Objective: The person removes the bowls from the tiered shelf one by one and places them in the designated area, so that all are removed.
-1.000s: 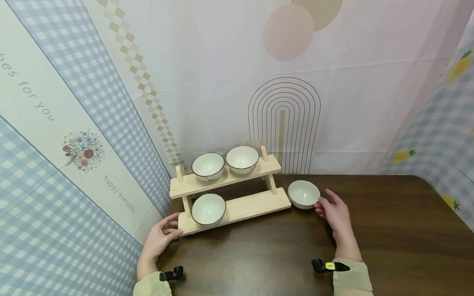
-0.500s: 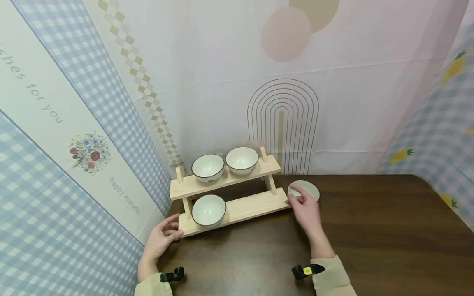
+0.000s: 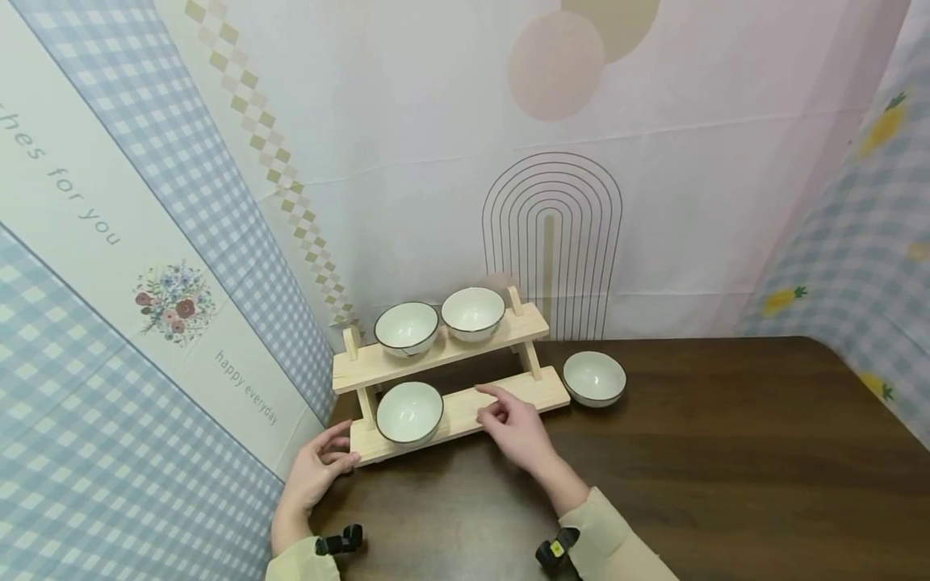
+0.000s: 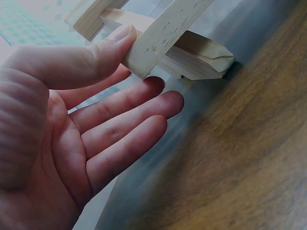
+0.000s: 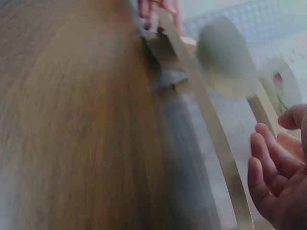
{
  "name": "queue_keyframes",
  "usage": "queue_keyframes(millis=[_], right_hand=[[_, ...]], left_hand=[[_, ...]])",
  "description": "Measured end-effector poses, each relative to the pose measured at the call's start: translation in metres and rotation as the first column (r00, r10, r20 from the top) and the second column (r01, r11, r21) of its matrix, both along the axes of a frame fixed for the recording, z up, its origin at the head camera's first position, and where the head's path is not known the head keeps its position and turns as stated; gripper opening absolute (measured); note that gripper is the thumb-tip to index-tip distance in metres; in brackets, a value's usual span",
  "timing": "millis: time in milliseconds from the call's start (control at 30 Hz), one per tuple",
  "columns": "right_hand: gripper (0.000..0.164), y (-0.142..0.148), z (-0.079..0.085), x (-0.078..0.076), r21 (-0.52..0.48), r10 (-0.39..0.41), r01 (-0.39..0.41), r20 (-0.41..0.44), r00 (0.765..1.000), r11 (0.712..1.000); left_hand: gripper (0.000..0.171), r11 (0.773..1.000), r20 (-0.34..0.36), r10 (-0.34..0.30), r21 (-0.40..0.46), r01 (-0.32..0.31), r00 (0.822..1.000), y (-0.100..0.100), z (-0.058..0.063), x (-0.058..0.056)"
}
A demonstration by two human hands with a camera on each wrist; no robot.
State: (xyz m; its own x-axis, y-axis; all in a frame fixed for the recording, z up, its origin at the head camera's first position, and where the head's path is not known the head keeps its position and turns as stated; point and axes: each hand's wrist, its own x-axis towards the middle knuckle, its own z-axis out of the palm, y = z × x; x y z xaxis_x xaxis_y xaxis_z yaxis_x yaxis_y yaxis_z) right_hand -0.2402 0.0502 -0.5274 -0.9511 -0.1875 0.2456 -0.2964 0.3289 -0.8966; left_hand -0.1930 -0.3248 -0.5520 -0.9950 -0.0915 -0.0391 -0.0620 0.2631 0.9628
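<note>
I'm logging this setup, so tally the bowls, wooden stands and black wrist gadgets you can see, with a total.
Wooden stand: 1
Bowls: 4, three on the stand, one beside it on the table
Black wrist gadgets: 2
Total: 7

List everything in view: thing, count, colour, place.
Wooden rack: 1, pale wood, two-tiered, on the table
Upper bowls: 2, pale with dark rims, on the upper shelf
Lower bowl: 1, same colours, on the lower shelf's left part
Table bowl: 1, same colours, right of the rack
Table: 1, dark brown, below everything
Back cloth: 1, whitish with printed shapes, behind the table
Side cloths: 2, blue-and-white checked, left and right
Wrist cameras: 2, black, one per wrist
Sleeves: 2, cream, near edge
Left hand: 1, gripping the lower shelf's left end
Right hand: 1, at the lower shelf, holding nothing
</note>
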Motion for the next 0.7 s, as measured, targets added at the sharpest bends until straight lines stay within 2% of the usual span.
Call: queue_keyframes(millis=[133, 267, 433, 700], right_hand=[[0.043, -0.017, 0.002, -0.002, 0.06, 0.108, -0.108, 0.003, 0.994, 0.992], [0.051, -0.03, 0.003, -0.007, 0.108, 0.172, -0.175, 0.04, 0.984, 0.979], [0.061, -0.043, 0.008, -0.012, 0.137, 0.181, -0.192, 0.093, 0.979, 0.972], [0.063, -0.055, 0.012, -0.02, 0.172, 0.195, -0.218, 0.142, 0.971, 0.961]], left_hand=[[0.069, 1.0, 0.002, -0.005, 0.002, 0.005, 1.0, 0.001, 0.0, 0.0], [0.069, 1.0, 0.005, -0.008, 0.002, 0.008, 1.0, 0.0, 0.0, 0.001], [0.068, 1.0, 0.003, -0.003, -0.002, 0.003, 1.0, 0.0, 0.001, 0.0], [0.07, 1.0, 0.012, -0.003, -0.007, 0.003, 1.0, 0.0, 0.001, 0.0]])
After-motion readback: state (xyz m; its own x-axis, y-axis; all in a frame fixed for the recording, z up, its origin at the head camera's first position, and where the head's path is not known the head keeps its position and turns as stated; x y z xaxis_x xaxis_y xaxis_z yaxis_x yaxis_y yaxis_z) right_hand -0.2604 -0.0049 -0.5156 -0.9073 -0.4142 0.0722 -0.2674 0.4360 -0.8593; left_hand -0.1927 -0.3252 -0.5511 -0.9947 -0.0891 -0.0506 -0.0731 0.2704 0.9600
